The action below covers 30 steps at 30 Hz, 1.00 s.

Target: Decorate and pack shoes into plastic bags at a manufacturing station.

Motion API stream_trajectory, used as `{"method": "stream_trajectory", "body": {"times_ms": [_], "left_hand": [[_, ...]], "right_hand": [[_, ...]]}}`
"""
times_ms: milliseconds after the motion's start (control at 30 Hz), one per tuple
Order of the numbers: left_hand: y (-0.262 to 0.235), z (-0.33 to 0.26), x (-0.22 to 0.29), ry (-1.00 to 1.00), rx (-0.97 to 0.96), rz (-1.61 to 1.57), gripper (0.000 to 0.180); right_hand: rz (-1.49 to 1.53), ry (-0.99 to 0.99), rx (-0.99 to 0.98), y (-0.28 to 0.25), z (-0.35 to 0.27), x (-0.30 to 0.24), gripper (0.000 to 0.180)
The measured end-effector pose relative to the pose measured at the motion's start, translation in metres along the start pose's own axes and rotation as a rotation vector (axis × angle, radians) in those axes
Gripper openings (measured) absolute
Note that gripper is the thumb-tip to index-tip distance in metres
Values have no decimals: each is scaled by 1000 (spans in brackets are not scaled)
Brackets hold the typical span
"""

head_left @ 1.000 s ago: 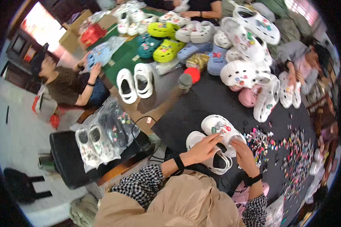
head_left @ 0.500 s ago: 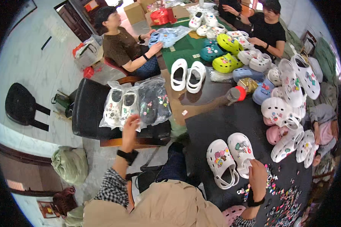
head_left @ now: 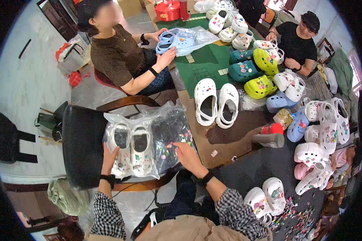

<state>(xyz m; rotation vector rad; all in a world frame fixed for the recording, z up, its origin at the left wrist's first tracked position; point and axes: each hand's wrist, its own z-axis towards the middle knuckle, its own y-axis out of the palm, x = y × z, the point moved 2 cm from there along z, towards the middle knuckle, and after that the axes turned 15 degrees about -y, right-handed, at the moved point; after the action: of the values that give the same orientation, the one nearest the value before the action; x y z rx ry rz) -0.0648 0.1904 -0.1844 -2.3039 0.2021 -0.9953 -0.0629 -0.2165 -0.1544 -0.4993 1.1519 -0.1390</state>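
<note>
A pair of white clogs (head_left: 140, 154) with small charms lies in a clear plastic bag (head_left: 121, 119) on a black chair. My left hand (head_left: 109, 160) grips the near left edge of this bag, thumb over the left clog. Beside it lies a clear bag (head_left: 161, 130) with a dark inside and colourful charms at its right side. Over this bag is my right hand (head_left: 189, 157), its fingertips drawn together at a small reddish bit I cannot make out. Two white clogs with charms (head_left: 274, 193) sit on the black table mat, right of my right forearm.
The chair (head_left: 81, 146) stands left of the table. Many loose charms (head_left: 295, 215) cover the mat. More white clogs (head_left: 228, 106), a red-lidded jar (head_left: 269, 138) and lime clogs (head_left: 259, 87) stand farther off. A seated person holds blue clogs (head_left: 177, 44); another sits across the table.
My right hand has left the white clog on the mat and moved left to the bags. My left hand has come to the bag's left edge. The view has turned toward the chair.
</note>
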Motion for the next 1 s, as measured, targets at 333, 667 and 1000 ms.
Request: {"method": "stream_trajectory", "body": {"times_ms": [333, 667, 1000], "left_hand": [[23, -11, 32, 150, 175, 442, 91], [-25, -41, -22, -115, 233, 80, 67], [60, -156, 168, 471, -489, -288, 32]], "right_hand": [[-520, -77, -452, 79, 133, 96, 40], [-342, -259, -238, 41, 60, 4, 35], [-667, -215, 330, -176, -71, -186, 55]]}}
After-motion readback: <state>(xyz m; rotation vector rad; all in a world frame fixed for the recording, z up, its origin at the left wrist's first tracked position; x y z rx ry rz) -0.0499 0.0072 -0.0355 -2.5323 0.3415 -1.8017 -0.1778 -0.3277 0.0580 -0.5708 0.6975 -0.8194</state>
